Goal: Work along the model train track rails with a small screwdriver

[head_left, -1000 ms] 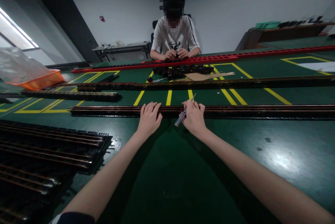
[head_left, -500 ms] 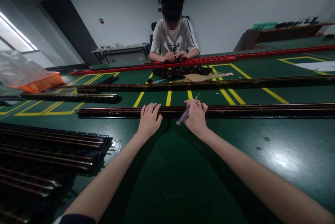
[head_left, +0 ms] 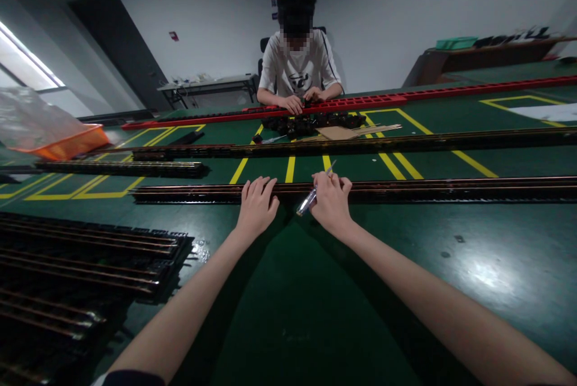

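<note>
A long black rail (head_left: 419, 190) with copper-coloured strips runs across the green table in front of me. My left hand (head_left: 258, 205) lies over this rail, palm down, fingers slightly apart. To its right, my right hand (head_left: 331, 202) is closed around a small screwdriver (head_left: 307, 201) and rests against the same rail. The screwdriver's clear handle sticks out at the lower left of the hand, and its thin metal shaft points up and right. Part of the tool is hidden by the fingers.
Several similar rails (head_left: 85, 242) lie at the left. Beyond mine is another long rail (head_left: 406, 143), with cardboard (head_left: 338, 133) and a heap of dark parts (head_left: 311, 124) behind it. A person (head_left: 297, 61) works opposite at a red rack (head_left: 374, 101). An orange basket (head_left: 67, 144) stands left.
My right hand has shifted slightly left along the rail with the screwdriver, which is tilted a little differently. My left hand has stayed put. The other person's hands have moved slightly.
</note>
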A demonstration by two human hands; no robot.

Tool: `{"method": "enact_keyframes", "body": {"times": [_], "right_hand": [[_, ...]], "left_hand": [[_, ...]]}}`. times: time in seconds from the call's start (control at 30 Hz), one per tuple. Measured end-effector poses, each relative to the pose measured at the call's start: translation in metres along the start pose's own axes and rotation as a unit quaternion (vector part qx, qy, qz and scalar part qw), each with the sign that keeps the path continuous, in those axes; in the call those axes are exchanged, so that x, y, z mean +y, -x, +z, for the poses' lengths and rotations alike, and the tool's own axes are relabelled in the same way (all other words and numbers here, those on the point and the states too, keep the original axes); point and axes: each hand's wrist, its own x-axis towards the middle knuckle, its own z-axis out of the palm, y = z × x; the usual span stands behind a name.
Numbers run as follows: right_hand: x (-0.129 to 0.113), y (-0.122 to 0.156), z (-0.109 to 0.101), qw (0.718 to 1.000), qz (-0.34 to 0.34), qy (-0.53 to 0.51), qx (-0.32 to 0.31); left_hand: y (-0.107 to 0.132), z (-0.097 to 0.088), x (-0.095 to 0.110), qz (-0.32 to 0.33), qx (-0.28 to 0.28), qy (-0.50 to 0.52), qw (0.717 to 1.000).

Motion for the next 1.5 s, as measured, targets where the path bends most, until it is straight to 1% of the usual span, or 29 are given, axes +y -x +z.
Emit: {"method": "enact_keyframes", "body": {"times": [0.1,0.2,0.3,0.5,0.57,0.67,0.73,0.83,0.97,1.13,1.27,1.37,1.43,1.5], "right_hand": [[-0.004,0.001,-0.001,1.000,-0.005,0.019,0.012],[-0.004,0.002,-0.001,0.999,0.015,0.022,0.031],[-0.002,0.003,-0.001,0.999,0.026,0.020,0.033],[0.005,0.003,-0.001,0.998,0.017,-0.032,0.046],[0.006,0.003,-0.002,0.998,0.001,-0.044,0.038],[0.005,0.003,-0.004,0.999,-0.023,-0.040,-0.001],[0.004,0.002,-0.005,0.999,-0.018,-0.032,-0.029],[0.003,0.001,-0.006,0.999,0.006,-0.017,-0.048],[-0.002,0.000,-0.005,0.999,0.013,0.006,-0.049],[-0.007,-0.001,-0.004,0.999,0.013,0.023,-0.032],[-0.003,0.000,-0.006,0.998,0.059,0.010,-0.007],[0.002,0.001,-0.007,0.997,0.080,-0.018,-0.007],[0.003,0.001,-0.008,0.997,0.064,-0.038,-0.012],[0.002,0.002,-0.008,0.998,0.030,-0.046,-0.021]], "left_hand": [[0.000,0.000,0.000,-0.001,-0.005,0.001,1.000],[0.000,0.000,0.000,0.003,0.007,-0.001,1.000],[0.000,0.001,0.001,0.004,0.014,-0.004,1.000],[0.000,0.001,-0.001,0.009,0.005,-0.007,1.000],[0.000,0.001,-0.001,0.009,0.005,-0.006,1.000],[-0.001,0.001,-0.001,0.011,0.005,-0.004,1.000],[0.000,0.002,-0.001,0.013,0.007,-0.003,1.000],[0.000,0.002,-0.002,0.019,0.011,0.000,1.000],[0.000,0.004,-0.003,0.023,0.019,-0.001,1.000],[0.000,0.005,-0.005,0.026,0.026,-0.010,0.999],[0.000,0.004,-0.005,0.032,0.023,-0.016,0.999],[0.000,0.004,-0.005,0.036,0.020,-0.016,0.999],[0.000,0.005,-0.006,0.037,0.018,-0.018,0.999],[0.000,0.006,-0.007,0.038,0.016,-0.019,0.999]]}}
